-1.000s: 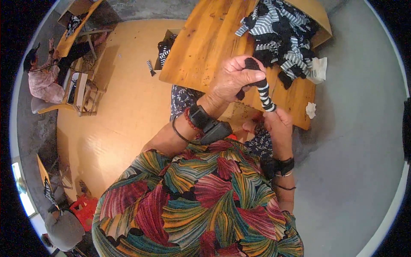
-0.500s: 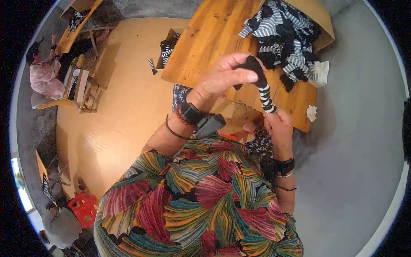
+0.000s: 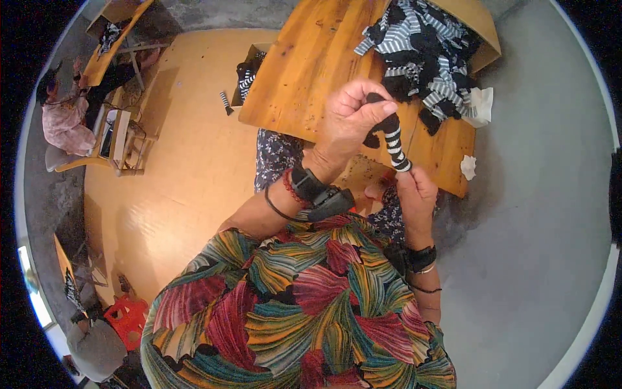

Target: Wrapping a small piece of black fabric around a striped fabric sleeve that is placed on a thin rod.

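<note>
A black knitted sock with white stripes on its leg (image 3: 394,144) is stretched between my two hands, above the near edge of the table. My left hand (image 3: 353,117) pinches its black upper part between thumb and fingers, and a dark end hangs down beside the palm. Lower and to the right, my right hand (image 3: 418,198) grips the striped end. Part of the black section is hidden behind my left fingers.
A large pile of black and grey-striped knitwear (image 3: 414,48) spills from a cardboard box (image 3: 483,32) onto the wooden table (image 3: 311,58). Crumpled white paper (image 3: 468,167) lies at its right edge. Left are a box (image 3: 259,48), a person sitting (image 3: 65,126) and a red stool (image 3: 127,318).
My left hand has turned and come slightly lower, closing more tightly on the sock's black part. My right hand has moved a little left, still on the striped end.
</note>
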The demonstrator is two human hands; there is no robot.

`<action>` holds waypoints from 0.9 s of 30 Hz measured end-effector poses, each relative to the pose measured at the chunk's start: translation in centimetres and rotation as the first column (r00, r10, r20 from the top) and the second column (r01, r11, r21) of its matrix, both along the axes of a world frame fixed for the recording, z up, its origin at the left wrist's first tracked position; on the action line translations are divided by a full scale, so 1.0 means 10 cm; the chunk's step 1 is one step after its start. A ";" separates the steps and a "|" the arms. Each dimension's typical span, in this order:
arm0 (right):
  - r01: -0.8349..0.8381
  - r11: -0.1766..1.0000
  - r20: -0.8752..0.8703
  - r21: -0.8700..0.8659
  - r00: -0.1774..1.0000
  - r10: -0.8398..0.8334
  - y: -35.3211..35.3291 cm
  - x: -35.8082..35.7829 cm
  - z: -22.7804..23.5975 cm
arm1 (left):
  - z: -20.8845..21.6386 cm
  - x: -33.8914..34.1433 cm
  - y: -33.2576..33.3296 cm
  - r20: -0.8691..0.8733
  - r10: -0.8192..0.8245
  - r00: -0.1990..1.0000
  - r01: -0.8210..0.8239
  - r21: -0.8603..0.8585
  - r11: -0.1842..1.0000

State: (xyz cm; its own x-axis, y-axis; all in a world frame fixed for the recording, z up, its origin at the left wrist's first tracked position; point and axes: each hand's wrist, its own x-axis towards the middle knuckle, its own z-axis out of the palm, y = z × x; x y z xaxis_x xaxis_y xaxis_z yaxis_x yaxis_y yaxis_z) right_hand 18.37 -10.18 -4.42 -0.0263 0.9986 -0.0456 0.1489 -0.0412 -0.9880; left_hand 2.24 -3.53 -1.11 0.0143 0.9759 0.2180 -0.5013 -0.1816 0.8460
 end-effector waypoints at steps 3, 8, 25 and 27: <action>-0.022 0.981 -0.180 -0.194 0.984 -0.014 -0.01 -0.05 -0.08 | 0.03 0.07 -0.04 0.050 0.015 0.999 -0.014 -0.020 1.000; -0.476 0.856 -0.727 -0.200 0.659 0.196 -0.01 -0.17 -0.13 | 0.14 0.11 -0.13 0.059 -0.106 0.993 0.103 0.042 0.994; -0.037 0.993 0.157 0.114 0.987 0.019 0.03 0.03 0.26 | 0.00 -0.04 -0.08 0.220 -0.280 0.934 0.308 -0.104 0.946; -0.087 0.951 -0.156 -0.297 0.987 0.041 -0.01 -0.04 0.19 | 0.03 0.00 -0.11 0.017 -0.173 0.985 0.173 -0.116 0.978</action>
State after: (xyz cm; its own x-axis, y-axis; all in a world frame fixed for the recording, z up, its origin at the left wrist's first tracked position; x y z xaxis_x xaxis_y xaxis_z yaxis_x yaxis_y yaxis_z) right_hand 17.99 -10.27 -2.53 -0.1188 0.9345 -0.3356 0.0160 -0.3361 -0.9417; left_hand 2.26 -4.66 -0.82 0.1840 0.9775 0.1032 -0.5223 0.0083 0.8527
